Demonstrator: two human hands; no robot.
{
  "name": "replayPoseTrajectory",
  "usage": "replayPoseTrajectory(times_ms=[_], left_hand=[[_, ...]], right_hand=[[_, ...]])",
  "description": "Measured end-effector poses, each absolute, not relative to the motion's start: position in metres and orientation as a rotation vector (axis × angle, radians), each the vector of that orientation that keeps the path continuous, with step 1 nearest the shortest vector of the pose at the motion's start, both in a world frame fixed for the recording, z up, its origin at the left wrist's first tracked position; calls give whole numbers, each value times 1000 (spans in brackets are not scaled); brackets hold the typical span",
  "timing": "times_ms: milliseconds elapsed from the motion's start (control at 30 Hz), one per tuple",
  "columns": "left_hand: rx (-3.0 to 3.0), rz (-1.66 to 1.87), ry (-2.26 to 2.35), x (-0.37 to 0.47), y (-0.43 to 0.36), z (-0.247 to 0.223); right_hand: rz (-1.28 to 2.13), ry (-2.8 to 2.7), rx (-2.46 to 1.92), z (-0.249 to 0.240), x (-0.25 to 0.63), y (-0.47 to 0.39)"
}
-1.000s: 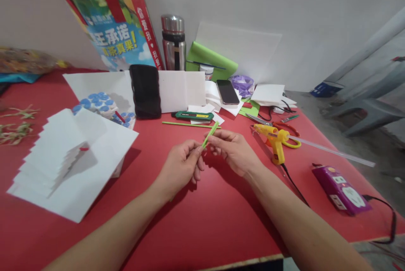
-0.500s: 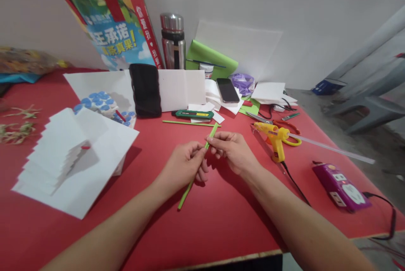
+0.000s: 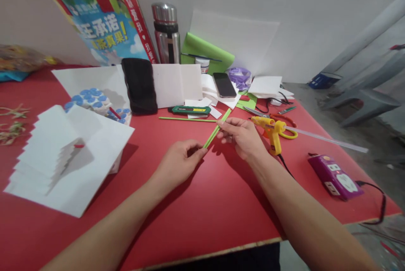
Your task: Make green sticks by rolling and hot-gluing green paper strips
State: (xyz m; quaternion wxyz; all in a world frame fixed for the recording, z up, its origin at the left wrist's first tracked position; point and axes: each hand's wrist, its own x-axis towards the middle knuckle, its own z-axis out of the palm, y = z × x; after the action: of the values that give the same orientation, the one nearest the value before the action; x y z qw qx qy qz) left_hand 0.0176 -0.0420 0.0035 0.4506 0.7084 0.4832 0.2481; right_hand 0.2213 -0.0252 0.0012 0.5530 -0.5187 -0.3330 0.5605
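Note:
Two thin green strips (image 3: 212, 136), side by side, run slantwise between my hands above the red table. My left hand (image 3: 183, 157) pinches their lower end between thumb and fingers. Higher up, my right hand (image 3: 237, 132) grips them near the far end, thumb on top, and their tips stick out past it. Another green strip (image 3: 186, 119) lies flat on the table just beyond my hands. Behind that strip is a green utility knife (image 3: 191, 111). To the right of my right hand rests a yellow hot glue gun (image 3: 272, 130) with a long clear glue stick in it.
On the left, a stepped white paper model (image 3: 53, 148) sits on the red table (image 3: 190, 220). A black phone (image 3: 139, 85), a steel flask (image 3: 166, 33) and a second phone (image 3: 224, 85) stand or lie at the back. Scissors (image 3: 287, 133) and a purple power box (image 3: 335, 178) are right.
The two strips moved up and right between my hands. My left hand now holds their lower end instead of the middle, and my right hand shifted right. The view tilted slightly.

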Motion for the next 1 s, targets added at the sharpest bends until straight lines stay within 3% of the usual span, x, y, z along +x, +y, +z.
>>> replayPoseTrajectory(times_ms=[200, 467, 1000], left_hand=[[1827, 606, 1201, 18, -43, 1], [1033, 480, 980, 19, -43, 4], [775, 485, 774, 13, -36, 5]], right_hand=[[1303, -838, -1226, 1, 218, -26], [1351, -839, -1245, -2, 223, -24], [1452, -837, -1153, -4, 221, -21]])
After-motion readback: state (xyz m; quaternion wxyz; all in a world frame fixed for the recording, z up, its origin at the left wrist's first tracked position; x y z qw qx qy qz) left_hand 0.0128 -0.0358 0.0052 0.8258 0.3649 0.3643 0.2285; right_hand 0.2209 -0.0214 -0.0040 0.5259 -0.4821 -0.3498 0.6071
